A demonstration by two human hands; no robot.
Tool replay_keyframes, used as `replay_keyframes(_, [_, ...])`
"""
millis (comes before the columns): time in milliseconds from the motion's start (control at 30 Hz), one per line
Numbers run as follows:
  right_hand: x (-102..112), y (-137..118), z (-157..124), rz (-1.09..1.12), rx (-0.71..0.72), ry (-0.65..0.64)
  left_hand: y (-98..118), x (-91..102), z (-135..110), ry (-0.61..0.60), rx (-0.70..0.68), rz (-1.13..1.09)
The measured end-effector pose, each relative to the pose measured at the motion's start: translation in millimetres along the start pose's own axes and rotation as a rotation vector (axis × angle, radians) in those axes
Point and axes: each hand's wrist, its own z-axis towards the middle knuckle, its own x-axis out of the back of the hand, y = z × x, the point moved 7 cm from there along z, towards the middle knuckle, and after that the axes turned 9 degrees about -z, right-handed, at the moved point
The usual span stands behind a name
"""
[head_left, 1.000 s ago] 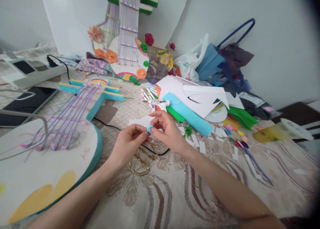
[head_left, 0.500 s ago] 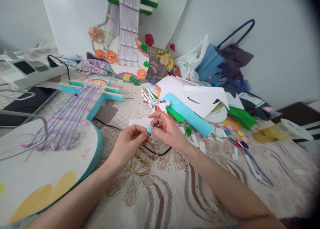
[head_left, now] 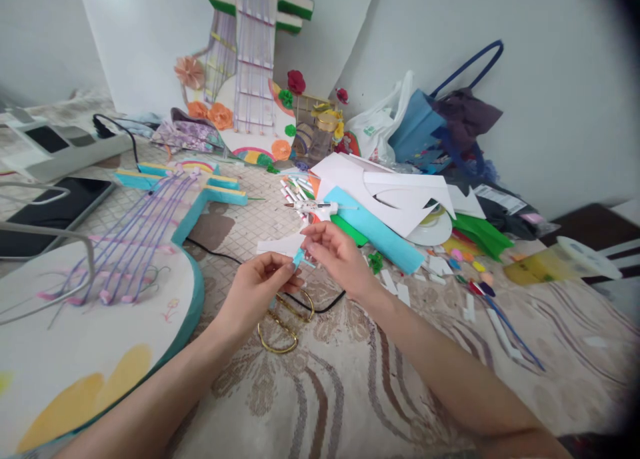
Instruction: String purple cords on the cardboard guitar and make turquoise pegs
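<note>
A small strip of light blue crepe paper [head_left: 299, 256] is held up between my two hands. My left hand [head_left: 263, 279] pinches its lower end between thumb and fingers. At the top end, the thumb and fingertips of my right hand [head_left: 337, 253] close on the same strip. A narrow bit of it sticks out to the right. Gold-handled scissors [head_left: 278, 349] lie on the tablecloth below my hands, their blades hidden. Just beyond the hands rests a white glue gun [head_left: 320, 209].
A cardboard guitar [head_left: 145, 325] with blue edges and purple strings fills the left side. A blue paper roll [head_left: 373, 229] and white paper cutouts [head_left: 395, 185] lie back right. Paper scraps, a tilted plastic cup [head_left: 545, 262] and a blue bag [head_left: 417, 125] are farther right.
The blue strip shows more of its length between my hands, with an end now sticking out to the right. My right hand has shifted slightly away from the left.
</note>
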Motion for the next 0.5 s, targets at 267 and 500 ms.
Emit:
replay_keyframes(267, [47, 15, 5, -0.368, 0.010, 0.371, 5, 5.6, 1, 0.044, -0.034, -0.044])
replay_keyframes(500, [53, 30, 21, -1.104, -0.029, 0.262, 8, 9.9, 1, 0.058, -0.062, -0.065])
